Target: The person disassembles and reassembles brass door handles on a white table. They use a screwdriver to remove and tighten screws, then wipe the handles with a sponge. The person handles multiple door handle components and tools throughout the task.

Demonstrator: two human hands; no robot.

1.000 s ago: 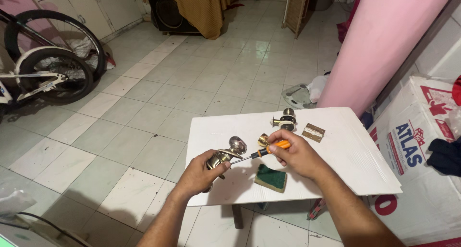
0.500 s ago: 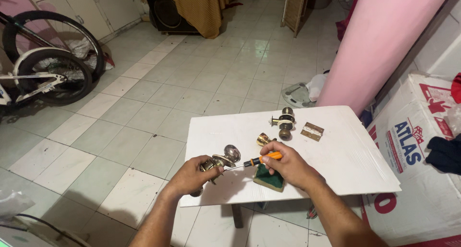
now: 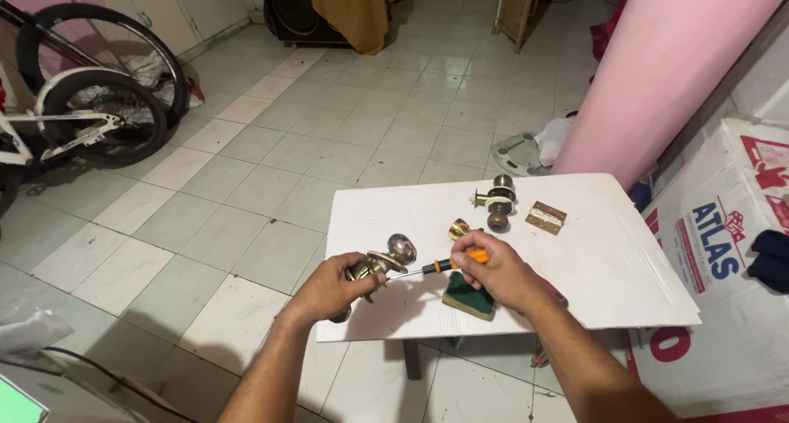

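My left hand [image 3: 333, 286] grips a brass and silver door knob assembly [image 3: 386, 257] just above the near left part of a small white table [image 3: 600, 258]. In my right hand [image 3: 496, 271] is a screwdriver with an orange and black handle [image 3: 450, 264]; its thin shaft points left and its tip meets the knob assembly. Under my right hand a green sponge pad [image 3: 467, 296] lies on the table. A small brass part [image 3: 459, 228] sits just beyond my right hand.
A second brass knob set [image 3: 497, 202] and a brass hinge plate [image 3: 546, 217] lie farther back on the table. A white printed carton [image 3: 723, 250] stands at the right, a pink column [image 3: 657, 69] behind it. A bicycle [image 3: 74, 110] leans at the far left on the tiled floor.
Both hands, with the knob assembly and the screwdriver, have drifted slightly left and nearer to me over the table. The parts on the table have stayed put.
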